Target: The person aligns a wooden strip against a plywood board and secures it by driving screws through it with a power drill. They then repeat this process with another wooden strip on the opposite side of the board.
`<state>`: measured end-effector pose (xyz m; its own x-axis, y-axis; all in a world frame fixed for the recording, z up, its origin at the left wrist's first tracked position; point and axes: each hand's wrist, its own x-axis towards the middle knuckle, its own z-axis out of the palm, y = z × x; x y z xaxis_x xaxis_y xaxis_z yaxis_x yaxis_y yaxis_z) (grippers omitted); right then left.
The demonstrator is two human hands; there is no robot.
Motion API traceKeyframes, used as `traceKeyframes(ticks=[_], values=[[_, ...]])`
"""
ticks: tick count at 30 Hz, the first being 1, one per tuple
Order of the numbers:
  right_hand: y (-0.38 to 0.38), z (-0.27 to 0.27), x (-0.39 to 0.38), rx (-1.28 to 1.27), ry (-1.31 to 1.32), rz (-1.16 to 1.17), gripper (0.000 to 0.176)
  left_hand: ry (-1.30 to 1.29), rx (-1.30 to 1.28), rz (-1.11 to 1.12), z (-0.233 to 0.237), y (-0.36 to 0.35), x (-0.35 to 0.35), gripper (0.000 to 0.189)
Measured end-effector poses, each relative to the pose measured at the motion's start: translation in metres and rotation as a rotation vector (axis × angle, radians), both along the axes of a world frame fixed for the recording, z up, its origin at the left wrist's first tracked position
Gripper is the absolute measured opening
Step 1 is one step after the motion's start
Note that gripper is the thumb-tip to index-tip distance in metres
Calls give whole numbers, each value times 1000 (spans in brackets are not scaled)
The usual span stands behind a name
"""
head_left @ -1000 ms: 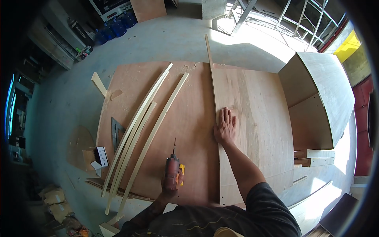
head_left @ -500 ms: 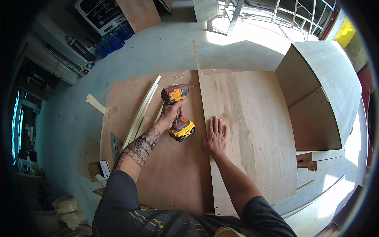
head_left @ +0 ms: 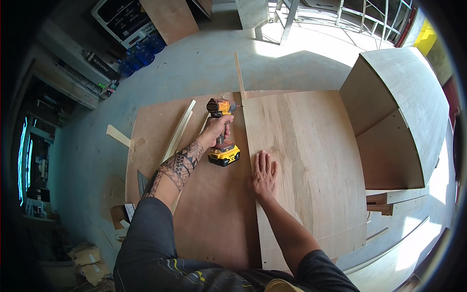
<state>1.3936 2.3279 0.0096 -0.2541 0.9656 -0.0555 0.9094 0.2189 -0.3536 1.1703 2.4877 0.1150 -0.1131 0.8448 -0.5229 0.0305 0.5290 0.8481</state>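
A yellow and black cordless driver (head_left: 224,154) is in my left hand (head_left: 217,130), its handle wrapped by the fingers. Its bit points right, at the left edge of the pale plywood panel (head_left: 311,146), near the far corner; whether the tip touches is too small to tell. My right hand (head_left: 265,176) lies flat on that panel near its left edge, fingers stretched forward. Beneath is a reddish-brown board (head_left: 214,204). Thin wood strips (head_left: 181,127) lie left of the driver, partly behind my left forearm.
A curved plywood cabinet (head_left: 389,117) stands at the right, above stacked boards (head_left: 404,202). One narrow strip (head_left: 239,73) sticks out beyond the panel's far edge. Another wood piece (head_left: 118,135) juts out at the left. Blue water bottles (head_left: 144,54) and a metal scaffold (head_left: 362,19) are farther back.
The driver in my left hand has turned more level, and its bit has come to the panel's left edge. My right hand stays flat on the panel. The view has shifted slightly.
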Motion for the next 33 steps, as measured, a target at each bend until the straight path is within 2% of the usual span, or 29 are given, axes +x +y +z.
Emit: traceKeyframes(ticks=[10,17,19,23,25,33], values=[[-1,-13,-3,102,-131,0,95,18,-17,-6,-8,7,0,24],[-2,-12,-2,89,-100,0,94,12,-16,-5,-6,6,1,23],[-2,-7,0,49,-22,10,94,16,-11,-6,-7,6,1,24],[-2,-10,-2,114,-128,6,94,34,-15,-5,-10,10,1,25],[-3,-5,0,60,-37,9,93,38,-22,1,-9,12,3,24],[-2,-4,-2,38,-80,20,93,321,-168,-236,40,57,2,17]])
